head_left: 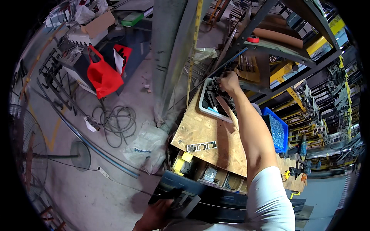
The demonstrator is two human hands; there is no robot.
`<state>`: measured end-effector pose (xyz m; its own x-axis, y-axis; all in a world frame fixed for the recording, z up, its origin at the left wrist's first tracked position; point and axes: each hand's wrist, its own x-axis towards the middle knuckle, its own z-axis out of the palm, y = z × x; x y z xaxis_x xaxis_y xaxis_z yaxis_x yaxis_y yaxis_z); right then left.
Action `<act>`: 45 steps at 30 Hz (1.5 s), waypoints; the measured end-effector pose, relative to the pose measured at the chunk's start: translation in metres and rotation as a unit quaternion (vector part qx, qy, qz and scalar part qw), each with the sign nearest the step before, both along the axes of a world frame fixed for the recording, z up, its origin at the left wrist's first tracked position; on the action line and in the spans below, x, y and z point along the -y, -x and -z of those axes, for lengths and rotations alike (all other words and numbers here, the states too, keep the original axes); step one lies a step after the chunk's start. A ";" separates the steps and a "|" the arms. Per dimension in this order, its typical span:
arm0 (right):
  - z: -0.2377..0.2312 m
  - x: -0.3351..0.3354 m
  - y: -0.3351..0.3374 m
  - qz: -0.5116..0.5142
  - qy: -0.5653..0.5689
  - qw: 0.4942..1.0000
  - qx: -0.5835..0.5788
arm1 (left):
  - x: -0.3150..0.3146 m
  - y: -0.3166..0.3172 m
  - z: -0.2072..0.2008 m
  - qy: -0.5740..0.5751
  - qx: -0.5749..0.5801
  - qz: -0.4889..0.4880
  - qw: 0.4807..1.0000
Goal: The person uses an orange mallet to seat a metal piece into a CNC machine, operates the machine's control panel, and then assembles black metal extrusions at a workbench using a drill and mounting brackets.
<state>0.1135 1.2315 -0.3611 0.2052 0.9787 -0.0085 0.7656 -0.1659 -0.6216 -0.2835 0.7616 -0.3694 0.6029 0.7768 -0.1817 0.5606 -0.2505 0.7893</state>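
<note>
While the left hand (158, 215) is clamped on a long dark metal bar (231, 200) lying crosswise down low, the right hand (228, 81) reaches far ahead, its grip closed among dark parts in the grey tray (203, 107) on the bench (204, 134).

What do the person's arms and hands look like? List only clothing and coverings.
Both hands are bare, without gloves. The right arm wears a short white sleeve ending above the elbow, forearm uncovered. The left hand shows no sleeve, watch or ring in view.
</note>
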 end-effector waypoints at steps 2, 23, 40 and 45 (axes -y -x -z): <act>-0.005 0.013 -0.008 0.017 0.011 0.987 -0.158 | -0.001 -0.001 -0.004 0.010 -0.001 -0.007 1.000; -0.017 0.099 -0.059 -0.060 -0.126 0.804 -0.579 | -0.007 -0.023 -0.022 -0.020 0.050 0.035 0.998; -0.089 0.306 -0.074 -0.061 -0.242 0.906 -0.342 | -0.183 -0.097 -0.061 -0.245 -0.103 0.031 0.964; -0.080 0.407 -0.076 0.031 -0.278 0.875 -0.395 | -0.312 -0.201 -0.048 -0.388 -0.130 -0.028 0.912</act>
<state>0.1895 0.8249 -0.2815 0.4035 0.8635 0.3025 0.0599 0.3049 -0.9505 -0.0828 1.0740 -0.3212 0.5733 0.7602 0.3056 0.7324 -0.6427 0.2246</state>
